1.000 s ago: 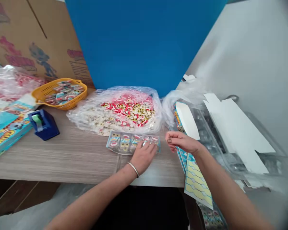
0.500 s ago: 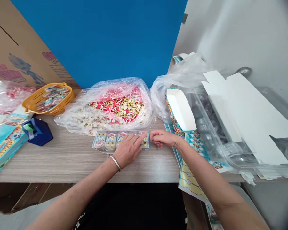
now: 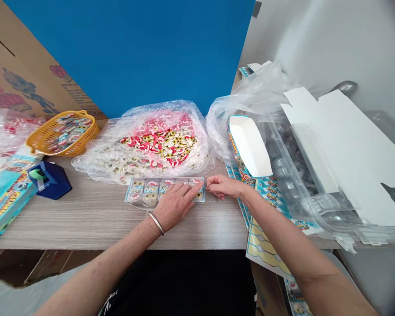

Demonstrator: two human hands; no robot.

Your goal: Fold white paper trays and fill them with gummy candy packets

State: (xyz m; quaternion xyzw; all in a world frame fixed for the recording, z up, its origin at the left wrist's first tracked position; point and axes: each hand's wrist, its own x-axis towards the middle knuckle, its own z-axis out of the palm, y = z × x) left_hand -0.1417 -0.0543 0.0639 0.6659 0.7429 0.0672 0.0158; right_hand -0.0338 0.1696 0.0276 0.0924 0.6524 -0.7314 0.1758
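A long clear plastic blister tray [image 3: 150,193] lies on the table in front of me, filled with small candy pieces under printed labels. My left hand [image 3: 176,199] rests across its right half, fingers stretched out and one fingertip near the right end. A metal bangle circles that wrist. Just beyond the tray's right end, my right hand [image 3: 225,186] is closed, thumb and fingers pinched together. Whatever may be between those fingertips is too small to make out. Behind the tray spreads an open plastic bag [image 3: 171,145] of loose red, white and yellow-green candy pieces.
At the left are a yellow basket [image 3: 82,140] of wrapped pieces, a blue tape dispenser [image 3: 57,184] and a printed box [image 3: 11,197]. On the right stand an open carton [image 3: 250,145], clear plastic trays [image 3: 289,193], white card boxes [image 3: 355,153] and yellow-backed sheets [image 3: 266,250].
The camera view has shifted slightly. Both hands keep nearly the same place at the tray, with no clear change in grip.
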